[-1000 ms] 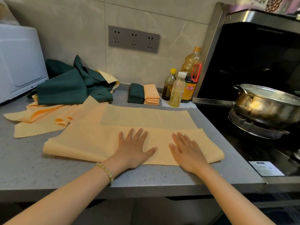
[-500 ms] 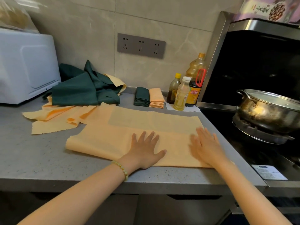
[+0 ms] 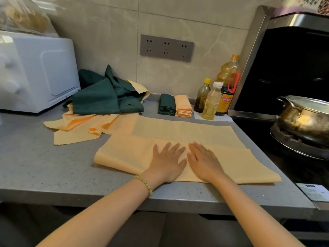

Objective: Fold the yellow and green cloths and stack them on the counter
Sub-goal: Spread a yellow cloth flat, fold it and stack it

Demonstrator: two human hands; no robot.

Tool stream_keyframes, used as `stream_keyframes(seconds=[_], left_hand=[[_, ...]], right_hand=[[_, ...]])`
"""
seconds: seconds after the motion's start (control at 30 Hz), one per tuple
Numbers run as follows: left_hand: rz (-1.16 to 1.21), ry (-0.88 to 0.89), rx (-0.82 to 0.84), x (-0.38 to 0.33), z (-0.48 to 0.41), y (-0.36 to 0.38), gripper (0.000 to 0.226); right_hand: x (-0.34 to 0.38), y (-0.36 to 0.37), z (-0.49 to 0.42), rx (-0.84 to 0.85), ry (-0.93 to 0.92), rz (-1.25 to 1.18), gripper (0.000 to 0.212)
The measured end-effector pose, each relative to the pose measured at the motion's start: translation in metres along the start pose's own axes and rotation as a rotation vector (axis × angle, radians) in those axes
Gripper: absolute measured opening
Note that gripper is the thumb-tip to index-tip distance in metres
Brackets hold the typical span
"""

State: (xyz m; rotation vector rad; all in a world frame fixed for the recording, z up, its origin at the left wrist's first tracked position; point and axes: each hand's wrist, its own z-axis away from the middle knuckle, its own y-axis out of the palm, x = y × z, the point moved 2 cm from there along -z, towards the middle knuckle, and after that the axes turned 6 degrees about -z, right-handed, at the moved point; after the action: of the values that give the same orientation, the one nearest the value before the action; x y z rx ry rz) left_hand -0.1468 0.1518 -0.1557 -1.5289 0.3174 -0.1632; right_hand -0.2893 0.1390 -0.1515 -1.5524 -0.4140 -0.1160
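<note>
Your right hand has come back in from the right end of the yellow cloth and now lies just beside your left hand, which has kept its place near the middle. Both hands rest palm down on the near fold with the fingers straight and spread. They grip nothing and only press the fabric flat.

The cloth lies lengthwise along the front of the desk, with its near half doubled over and a single layer showing beyond the fold. Pressing at the centre probably serves to set the crease and push out air, so the layers do not slide when you make the next fold. I judge that fold to be end to end, which would mean reaching for one short edge.

At the back of the desk, the folded green cloths and the folded yellow cloths stand side by side, touching. That looks like the finished stack, set clear of your working space. The loose green heap and the crumpled yellow cloths wait to the left, so much of the job remains.
</note>
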Motion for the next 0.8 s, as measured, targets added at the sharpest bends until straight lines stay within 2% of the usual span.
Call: stream_keyframes(seconds=[0.23,0.43,0.6,0.67,0.8], left_hand=[[-0.002,-0.049,0.009,0.060,0.016,-0.006,0.057],[-0.020,-0.158,0.015,0.107,0.026,-0.013,0.057],[-0.033,-0.201,0.046,0.122,0.025,-0.018,0.058],[-0.037,-0.203,0.052,0.120,0.024,-0.019,0.059],[-0.062,-0.211,0.049,0.117,0.021,-0.022,0.060]], right_hand=[[-0.001,0.001,0.000,0.006,-0.006,0.019,0.053],[-0.001,0.001,0.000,0.002,-0.006,0.018,0.053],[0.001,-0.001,0.001,0.015,-0.015,0.010,0.052],[0.003,-0.007,-0.003,-0.002,-0.025,0.009,0.047],[0.006,-0.020,-0.027,-0.141,-0.007,-0.030,0.029]])
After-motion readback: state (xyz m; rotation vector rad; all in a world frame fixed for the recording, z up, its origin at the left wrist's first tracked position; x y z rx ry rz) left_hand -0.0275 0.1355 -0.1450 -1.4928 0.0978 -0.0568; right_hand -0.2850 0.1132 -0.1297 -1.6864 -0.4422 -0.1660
